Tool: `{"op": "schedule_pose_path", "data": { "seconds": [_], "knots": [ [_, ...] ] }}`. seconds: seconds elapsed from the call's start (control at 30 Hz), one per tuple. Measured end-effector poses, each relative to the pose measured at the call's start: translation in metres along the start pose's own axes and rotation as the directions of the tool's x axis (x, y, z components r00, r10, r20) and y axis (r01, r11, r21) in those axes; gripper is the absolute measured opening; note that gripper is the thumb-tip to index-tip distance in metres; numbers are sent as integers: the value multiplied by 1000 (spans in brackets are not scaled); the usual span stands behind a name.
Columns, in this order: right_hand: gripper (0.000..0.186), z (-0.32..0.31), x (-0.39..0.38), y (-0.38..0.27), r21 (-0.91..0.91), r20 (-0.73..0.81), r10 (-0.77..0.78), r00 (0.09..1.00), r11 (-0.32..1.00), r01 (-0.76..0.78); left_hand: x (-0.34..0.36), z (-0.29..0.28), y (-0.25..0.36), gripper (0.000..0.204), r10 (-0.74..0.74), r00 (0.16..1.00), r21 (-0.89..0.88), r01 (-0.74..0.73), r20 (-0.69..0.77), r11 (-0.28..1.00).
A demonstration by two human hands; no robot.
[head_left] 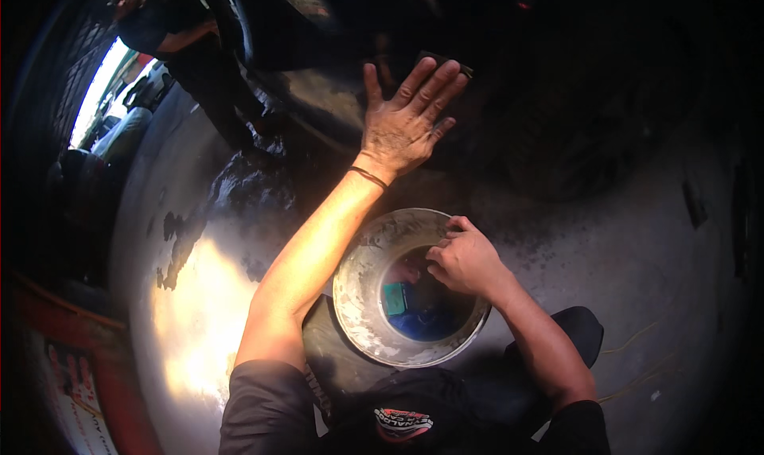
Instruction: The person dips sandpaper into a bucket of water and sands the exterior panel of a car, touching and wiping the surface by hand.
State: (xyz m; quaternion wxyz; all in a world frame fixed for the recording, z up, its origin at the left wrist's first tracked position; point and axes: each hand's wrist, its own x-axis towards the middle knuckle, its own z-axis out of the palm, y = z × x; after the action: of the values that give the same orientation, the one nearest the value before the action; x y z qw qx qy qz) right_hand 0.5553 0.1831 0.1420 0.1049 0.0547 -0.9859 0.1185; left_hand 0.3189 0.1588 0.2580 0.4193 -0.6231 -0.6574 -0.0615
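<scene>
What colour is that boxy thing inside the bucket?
The boxy thing is bluish green, seen best in the head view.

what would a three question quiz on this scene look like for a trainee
1. Pick one. The right hand is:
a) flat on the floor
b) at the rim of the bucket
c) gripping the left elbow

2. True or false: the left hand is clenched in a fist.

3. Fill the gap: a dark band circles the ____ wrist.

Key: 1. b. 2. False; its fingers are spread. 3. left.
</scene>
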Motion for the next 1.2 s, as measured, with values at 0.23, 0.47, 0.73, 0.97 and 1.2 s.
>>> {"op": "schedule_pose_path", "data": {
  "seconds": [0.23,0.47,0.73,0.97,1.2],
  "knots": [
    [44,-82,-39,-67,987,104,-717,690,-10,-160,-37,-1,-2,71,-443,877,-329,369,-187,869],
    [23,-128,-64,-116,931,-355,-515,780,-122,344,19,-16,11,71,-164,985,-108,158,-47,981],
    [30,-180,-77,-149,727,-406,439,801,-376,574,-17,-17,-21,74,-512,848,-278,463,-137,842],
    [45,-157,-64,-167,788,-230,-71,971,-599,142,-25,-36,-48,78,-529,836,-154,509,-145,847],
    [34,-161,-56,-186,590,-394,291,872,-648,483,48,-3,68,76,-310,940,-261,266,-143,928]
  ]
}}
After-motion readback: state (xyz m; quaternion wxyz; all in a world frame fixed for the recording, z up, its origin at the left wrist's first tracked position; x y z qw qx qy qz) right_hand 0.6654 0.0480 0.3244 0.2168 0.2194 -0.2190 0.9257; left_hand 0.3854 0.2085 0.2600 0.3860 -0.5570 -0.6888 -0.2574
